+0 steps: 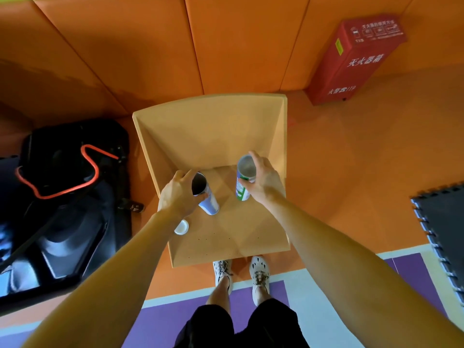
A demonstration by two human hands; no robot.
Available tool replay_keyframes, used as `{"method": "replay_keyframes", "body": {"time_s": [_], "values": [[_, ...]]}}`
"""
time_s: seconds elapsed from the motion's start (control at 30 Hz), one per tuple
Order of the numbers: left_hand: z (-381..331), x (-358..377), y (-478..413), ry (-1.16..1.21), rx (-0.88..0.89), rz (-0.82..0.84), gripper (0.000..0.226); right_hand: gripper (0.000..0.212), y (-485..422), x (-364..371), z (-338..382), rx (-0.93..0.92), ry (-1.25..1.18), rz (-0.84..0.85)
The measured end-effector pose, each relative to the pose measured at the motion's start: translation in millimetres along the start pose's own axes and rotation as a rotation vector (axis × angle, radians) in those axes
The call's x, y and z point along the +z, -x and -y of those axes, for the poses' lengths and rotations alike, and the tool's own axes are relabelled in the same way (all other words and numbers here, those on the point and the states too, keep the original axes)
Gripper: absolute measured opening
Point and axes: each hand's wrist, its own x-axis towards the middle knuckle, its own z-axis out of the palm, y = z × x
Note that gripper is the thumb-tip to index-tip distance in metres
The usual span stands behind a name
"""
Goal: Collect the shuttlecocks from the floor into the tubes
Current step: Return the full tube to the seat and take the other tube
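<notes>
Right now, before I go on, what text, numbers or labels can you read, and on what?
"灭火器箱": front of the red fire extinguisher box.
"火警 119": lower on the same box.
Its top panel and yellow sticker: too blurred to read.
Green-labelled tube, blue tube: print unreadable.

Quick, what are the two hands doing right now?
Left hand: grips the blue tube near its open top.
Right hand: grips the green tube near its open top.
</notes>
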Motion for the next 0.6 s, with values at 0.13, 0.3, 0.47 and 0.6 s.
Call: {"method": "replay_keyframes", "body": {"time_s": [0.13,0.3,0.47,0.6], "values": [[-11,2,-19,-0.041,0.010,-0.029,0.079,0.088,-43,-8,-2,0.000,-0.041,-0.022],[-19,8,-43,-0.062,0.017,-0.028,0.081,0.088,-88,-9,-4,0.008,-0.064,-0.051],[-17,15,-56,-0.018,0.015,-0.055,0.081,0.100,-119,-12,3,0.023,-0.025,-0.003],[-18,16,-58,0.046,-0.006,-0.040,0.079,0.110,-120,-12,6,0.059,0.018,0.018]]}}
